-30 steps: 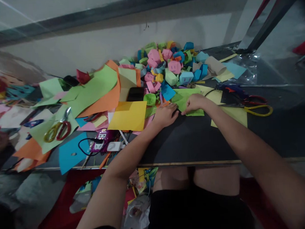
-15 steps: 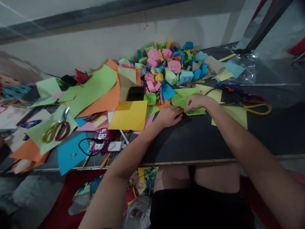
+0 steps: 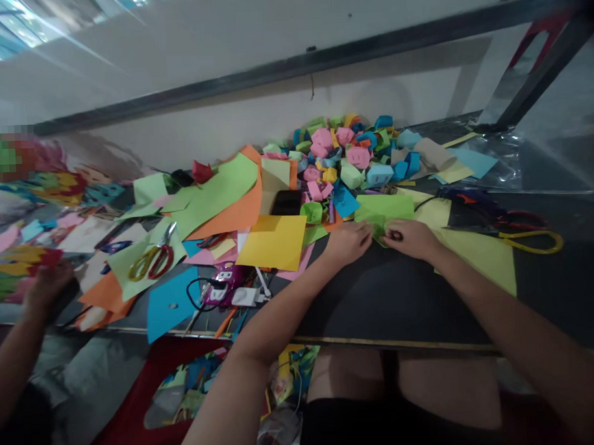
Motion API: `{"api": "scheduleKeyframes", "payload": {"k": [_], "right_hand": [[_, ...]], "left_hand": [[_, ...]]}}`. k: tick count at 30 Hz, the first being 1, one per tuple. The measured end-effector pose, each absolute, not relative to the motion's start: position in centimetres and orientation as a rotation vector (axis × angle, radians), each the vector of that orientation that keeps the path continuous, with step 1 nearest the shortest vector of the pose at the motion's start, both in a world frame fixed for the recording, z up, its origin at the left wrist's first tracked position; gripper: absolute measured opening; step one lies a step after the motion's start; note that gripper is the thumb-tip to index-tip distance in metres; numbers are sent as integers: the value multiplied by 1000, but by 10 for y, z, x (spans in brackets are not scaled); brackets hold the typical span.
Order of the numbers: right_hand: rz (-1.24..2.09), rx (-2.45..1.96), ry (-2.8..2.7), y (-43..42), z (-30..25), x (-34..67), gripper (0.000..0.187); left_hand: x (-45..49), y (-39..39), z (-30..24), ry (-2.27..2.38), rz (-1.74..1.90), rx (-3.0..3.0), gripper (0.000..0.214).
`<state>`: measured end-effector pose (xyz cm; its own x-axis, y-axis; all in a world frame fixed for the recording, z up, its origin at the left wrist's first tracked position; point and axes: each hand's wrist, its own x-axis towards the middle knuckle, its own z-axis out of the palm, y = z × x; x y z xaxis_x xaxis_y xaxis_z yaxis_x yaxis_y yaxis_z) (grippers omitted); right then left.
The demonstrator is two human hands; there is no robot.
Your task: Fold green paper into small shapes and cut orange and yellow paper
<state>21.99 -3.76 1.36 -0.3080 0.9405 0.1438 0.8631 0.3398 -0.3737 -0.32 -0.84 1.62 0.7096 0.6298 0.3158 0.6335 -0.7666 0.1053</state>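
A small green paper piece [image 3: 379, 235] is pinched right of the middle of the frame, between the fingertips of the left hand [image 3: 350, 243] and the right hand [image 3: 414, 239]. Both hands are clamped on it, fingers curled. Whether it is joined to the flat green sheet [image 3: 384, 206] just above it in the frame cannot be told.

For a neat result, both edges are best gripped lightly and evenly, since thin paper may be creased askew if one side is pulled harder. Any fold is better pressed against the dark tabletop [image 3: 378, 304].

Toward the upper middle, a heap of paper shapes [image 3: 358, 157] is piled beyond the sheet and could be nudged by a long reach. On the right, pale yellow paper [image 3: 488, 258] is crossed by the right forearm and could be dragged; yellow-handled scissors [image 3: 531, 234] are set near it. Left of the left hand, an orange-yellow sheet [image 3: 275, 241] is spread. At far left, another person's hand [image 3: 48, 288] is seen, well apart.
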Motion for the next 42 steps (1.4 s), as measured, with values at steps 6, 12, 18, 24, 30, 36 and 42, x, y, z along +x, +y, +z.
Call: {"api": "scheduleKeyframes", "payload": {"k": [6, 12, 18, 24, 30, 36, 42], "right_hand": [[482, -1269, -2336, -34, 18, 243, 34], [363, -1231, -2344, -34, 16, 258, 31], [247, -1188, -2419, -36, 17, 256, 36], [160, -1213, -2401, -33, 19, 258, 25], [341, -1344, -2208, -28, 13, 255, 28], [441, -1409, -2090, -18, 3, 260, 28], [534, -1317, -2094, -17, 2, 261, 36]], "left_hand": [[2, -17, 13, -1119, -447, -2912, 35], [-8, -5, 11, -1329, -553, -2935, 24], [-7, -1, 2, -1244, -592, -2981, 23], [-9, 1, 0, -1105, -537, -3030, 26], [-11, 8, -5, -1073, -652, -3106, 24], [-12, 7, -2, -1045, -643, -3100, 25], [-13, 4, 3, -1131, -712, -3044, 45]]}}
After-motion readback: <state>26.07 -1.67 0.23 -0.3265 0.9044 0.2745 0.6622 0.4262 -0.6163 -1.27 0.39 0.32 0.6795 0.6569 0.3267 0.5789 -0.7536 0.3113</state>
